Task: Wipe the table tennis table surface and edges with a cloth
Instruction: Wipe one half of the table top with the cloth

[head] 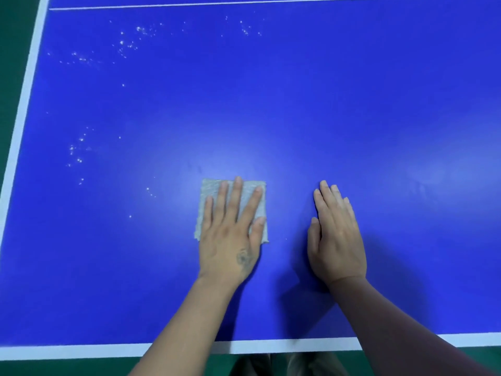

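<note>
**Operator:** Pressing flat on the cloth [233, 210] is my left hand [230, 234], fingers straight and spread across it, nothing gripped. The cloth is a folded grey square lying on the blue table [298, 104], a bit left of centre and not far in from the near edge. My right hand [336, 234] lies beside it on bare surface, apart from the cloth, fingers straight and together, holding nothing.

**Spotter:** So what worries you from here?

**Operator:** First, the cloth itself. I only pin it with flat fingers, and its left strip and near right corner stick out past my hand. If I push hard to the left, I judge the leading edge could fold under or the cloth could slide out from beneath my palm.

**Spotter:** And the white specks [130, 42]?

**Operator:** They are scattered over the far left area, with another cluster [77, 156] further down the left side, all well apart from the cloth. A fast sweep might flick them about, or over the left white border line [25, 90] onto the green floor [10, 50], rather than gather them.

**Spotter:** Anything on the right?

**Operator:** My bare palm could leave smudges on the surface. There are faint marks in the sheen at the far right, though I cannot tell what they are.

**Spotter:** Edges?

**Operator:** The near white edge [271, 346] looks unwiped as far as I can judge; easy to skip.
</note>
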Available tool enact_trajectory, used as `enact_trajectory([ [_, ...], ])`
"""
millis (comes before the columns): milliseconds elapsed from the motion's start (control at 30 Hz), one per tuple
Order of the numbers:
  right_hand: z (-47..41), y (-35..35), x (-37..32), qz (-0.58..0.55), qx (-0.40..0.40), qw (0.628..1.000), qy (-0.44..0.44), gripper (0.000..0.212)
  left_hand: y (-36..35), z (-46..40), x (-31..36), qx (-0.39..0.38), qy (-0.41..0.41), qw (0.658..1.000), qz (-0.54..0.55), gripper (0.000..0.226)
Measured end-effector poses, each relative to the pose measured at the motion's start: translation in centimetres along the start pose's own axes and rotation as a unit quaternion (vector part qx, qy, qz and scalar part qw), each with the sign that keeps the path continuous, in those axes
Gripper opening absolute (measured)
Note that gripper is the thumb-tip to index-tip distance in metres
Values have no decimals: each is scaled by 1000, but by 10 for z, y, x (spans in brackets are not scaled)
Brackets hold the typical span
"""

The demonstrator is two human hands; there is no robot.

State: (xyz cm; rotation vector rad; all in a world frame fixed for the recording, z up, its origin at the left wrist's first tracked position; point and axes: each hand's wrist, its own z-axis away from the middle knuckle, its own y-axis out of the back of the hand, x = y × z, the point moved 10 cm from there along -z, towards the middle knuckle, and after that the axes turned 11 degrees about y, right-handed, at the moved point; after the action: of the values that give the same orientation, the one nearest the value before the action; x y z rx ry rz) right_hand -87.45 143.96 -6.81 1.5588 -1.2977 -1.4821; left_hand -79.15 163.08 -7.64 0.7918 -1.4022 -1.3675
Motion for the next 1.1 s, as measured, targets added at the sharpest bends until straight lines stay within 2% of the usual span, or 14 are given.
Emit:
enact_trajectory([
  [100,-5,5,0,0,17,1000,-8,50,11,-28,-39,-3,79,997,-2,60],
  [167,-25,12,8,-2,39,999,-33,37,15,-58,-54,-5,125,992,8,62],
  [300,-89,11,23,-7,52,996,-78,30,22,-126,-55,13,204,978,33,64],
  [367,-123,1,29,-9,50,996,-75,35,20,-156,-32,12,201,979,42,64],
  [467,-172,-16,32,9,33,997,-66,48,15,-176,19,20,132,990,33,63],
  [600,-208,-30,35,52,10,997,-59,60,8,-148,59,30,26,999,26,57],
  [700,-209,-31,33,80,15,995,-54,61,4,-115,48,7,6,1000,8,57],
  [867,-211,-30,35,97,1,993,-63,63,14,-113,-10,2,78,997,-3,61],
  [1000,-212,-33,37,94,-14,993,-67,64,25,-172,-37,36,166,985,4,61],
  [1100,-213,-35,39,93,-16,993,-69,63,30,-227,-30,68,206,976,33,61],
])
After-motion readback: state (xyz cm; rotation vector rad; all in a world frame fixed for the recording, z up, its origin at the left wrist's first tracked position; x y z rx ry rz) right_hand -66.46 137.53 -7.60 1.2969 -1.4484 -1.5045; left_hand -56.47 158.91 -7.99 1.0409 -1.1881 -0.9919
